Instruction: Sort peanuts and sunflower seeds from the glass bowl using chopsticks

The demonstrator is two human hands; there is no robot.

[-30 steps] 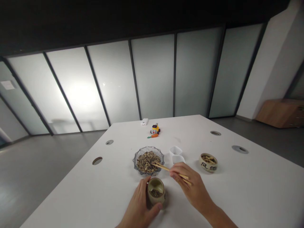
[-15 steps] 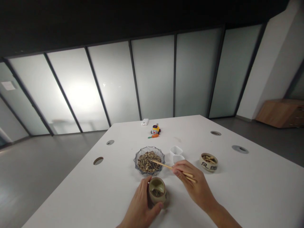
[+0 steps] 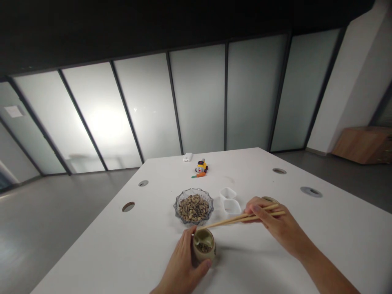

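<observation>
My left hand [image 3: 184, 260] is wrapped round the side of a small ceramic cup [image 3: 207, 255], which stands on the white table with some sunflower seeds [image 3: 203, 247] at its bottom. In my right hand [image 3: 269, 216] is a pair of wooden chopsticks [image 3: 235, 219], pointing left. Their tips reach over the cup's far rim; whether they pinch a seed is too small to tell. Just beyond the cup is a scalloped glass bowl [image 3: 177, 213] heaped with sunflower seeds [image 3: 194, 207]. A second ceramic bowl [image 3: 270, 199] is mostly hidden behind my right hand.
Two white plastic containers [image 3: 232, 207] sit right of the glass bowl. Farther back on the table [image 3: 101, 253] are a toy carrot [image 3: 200, 175], a yellow toy vehicle [image 3: 201, 165] and a white box-like device [image 3: 188, 157]. Round holes [image 3: 128, 207] pierce the tabletop.
My right hand has drawn back to the right, bringing the chopstick tips from the seeds in the glass bowl to the cup's rim. My left hand and the cup stay nearly still.
</observation>
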